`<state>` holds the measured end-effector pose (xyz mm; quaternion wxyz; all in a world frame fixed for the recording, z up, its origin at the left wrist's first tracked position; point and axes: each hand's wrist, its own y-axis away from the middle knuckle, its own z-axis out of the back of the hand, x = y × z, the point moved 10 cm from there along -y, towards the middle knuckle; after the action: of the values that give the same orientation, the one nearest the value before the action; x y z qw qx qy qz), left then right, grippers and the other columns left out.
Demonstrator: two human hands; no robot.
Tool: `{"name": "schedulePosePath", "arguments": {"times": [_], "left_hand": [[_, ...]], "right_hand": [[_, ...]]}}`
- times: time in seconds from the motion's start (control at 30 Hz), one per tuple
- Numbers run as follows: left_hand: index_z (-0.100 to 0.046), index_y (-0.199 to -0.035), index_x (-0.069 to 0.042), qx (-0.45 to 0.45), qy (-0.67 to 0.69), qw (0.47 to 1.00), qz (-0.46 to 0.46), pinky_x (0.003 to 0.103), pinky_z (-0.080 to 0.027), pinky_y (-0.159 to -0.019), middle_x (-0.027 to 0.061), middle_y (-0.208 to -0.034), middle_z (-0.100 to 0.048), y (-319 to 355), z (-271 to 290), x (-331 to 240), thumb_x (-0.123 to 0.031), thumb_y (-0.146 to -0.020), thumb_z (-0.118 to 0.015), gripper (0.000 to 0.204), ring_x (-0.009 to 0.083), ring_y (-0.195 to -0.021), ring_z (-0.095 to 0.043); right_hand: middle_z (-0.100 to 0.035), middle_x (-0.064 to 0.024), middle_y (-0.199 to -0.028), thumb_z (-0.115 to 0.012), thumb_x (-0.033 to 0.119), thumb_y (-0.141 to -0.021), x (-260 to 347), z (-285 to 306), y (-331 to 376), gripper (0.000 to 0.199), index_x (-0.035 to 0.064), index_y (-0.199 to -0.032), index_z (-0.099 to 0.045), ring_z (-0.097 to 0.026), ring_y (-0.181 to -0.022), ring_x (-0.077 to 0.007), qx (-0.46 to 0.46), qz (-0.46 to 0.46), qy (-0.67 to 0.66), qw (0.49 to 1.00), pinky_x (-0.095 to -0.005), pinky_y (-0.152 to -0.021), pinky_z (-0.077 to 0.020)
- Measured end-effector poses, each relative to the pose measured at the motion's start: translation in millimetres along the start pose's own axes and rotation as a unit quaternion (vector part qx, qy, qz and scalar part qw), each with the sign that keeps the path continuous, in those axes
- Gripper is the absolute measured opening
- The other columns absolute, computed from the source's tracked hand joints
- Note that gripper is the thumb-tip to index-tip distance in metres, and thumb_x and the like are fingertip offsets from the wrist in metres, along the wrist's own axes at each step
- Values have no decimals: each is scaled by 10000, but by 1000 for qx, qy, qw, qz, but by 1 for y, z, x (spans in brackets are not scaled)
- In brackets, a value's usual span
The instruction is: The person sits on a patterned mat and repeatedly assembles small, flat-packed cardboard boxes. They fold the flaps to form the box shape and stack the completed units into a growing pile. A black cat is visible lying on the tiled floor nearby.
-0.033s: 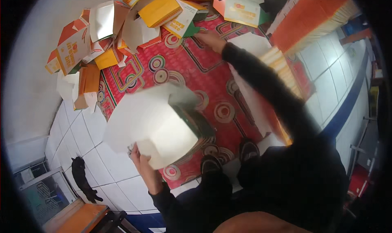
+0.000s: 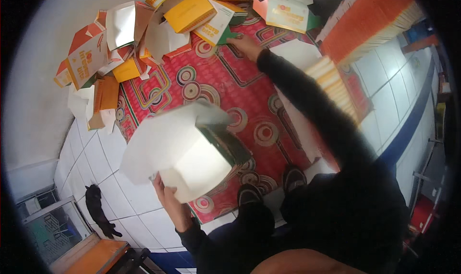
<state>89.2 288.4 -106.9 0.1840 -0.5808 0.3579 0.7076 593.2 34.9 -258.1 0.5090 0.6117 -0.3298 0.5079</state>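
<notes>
Low in front of me, my left hand (image 2: 168,192) grips the near edge of a white-lined carton (image 2: 197,163) with raised flaps. Dark green layers (image 2: 225,139) show along its right side, so several nested or stacked cartons may lie there. At the far side of the red mat, my right hand (image 2: 245,47) is stretched out. Its fingers are closed at the green flap of a white, yellow and green carton (image 2: 214,26) in the pile; the fingertips are partly hidden.
Open orange, yellow and white cartons (image 2: 86,57) are heaped along the wall. A patterned red mat (image 2: 211,67) covers the tiles (image 2: 122,192). Stacks of cardboard (image 2: 331,81), some orange (image 2: 370,24), stand at the right. A black cat (image 2: 98,211) lies at the left, near an orange-topped stool (image 2: 96,257).
My right hand has shifted very slightly left. The carton in my left hand has tilted a little; my left hand stays on its edge.
</notes>
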Motion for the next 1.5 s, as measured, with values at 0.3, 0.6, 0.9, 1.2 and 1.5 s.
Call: {"name": "schedulePosePath", "arguments": {"times": [0.3,0.6,0.9,1.2,1.5], "left_hand": [[-384,-1413,35,-119,-45,990,-56,375,-430,-1045,191,-1387,-492,9,59,-3,-49,-852,-420,569,279,-1242,-529],[-425,-1387,21,-117,-207,964,-118,378,-448,-1017,175,-1334,-523,-2,55,-3,-81,-888,-437,509,269,-1207,-549],[-447,-1377,7,-130,-29,991,-5,348,-494,-908,163,-1222,-584,-37,63,6,-97,-890,-438,498,245,-1082,-599],[-472,-1341,29,-110,-38,992,-48,336,-467,-922,160,-1203,-588,-33,68,1,-140,-864,-501,507,229,-1047,-577],[-479,-1330,44,-110,-56,989,-85,338,-411,-1000,179,-1271,-548,-22,48,8,-86,-829,-463,518,246,-1131,-532]], "right_hand": [[-645,-68,-842,-521,455,-982,78,-59,67,469,12,-1036,-665,-564,-718,-146,60,-7,-160,985,-291,-631,-455],[-604,-147,-1045,-742,378,-855,83,52,140,472,22,-1123,-584,-601,-943,-278,-274,210,475,809,-417,-758,-509],[-499,-263,-1241,-711,258,-833,27,90,146,535,68,-1277,-480,-641,-1042,-421,-150,-20,628,763,-538,-832,-536],[-403,-377,-1317,-546,-8,-840,41,83,141,500,64,-1327,-460,-605,-992,-564,-164,229,486,827,-551,-868,-523],[-653,-335,-1055,-527,134,-915,10,84,102,441,24,-1328,-419,-608,-1047,-516,-101,164,441,877,-559,-907,-483]]}}
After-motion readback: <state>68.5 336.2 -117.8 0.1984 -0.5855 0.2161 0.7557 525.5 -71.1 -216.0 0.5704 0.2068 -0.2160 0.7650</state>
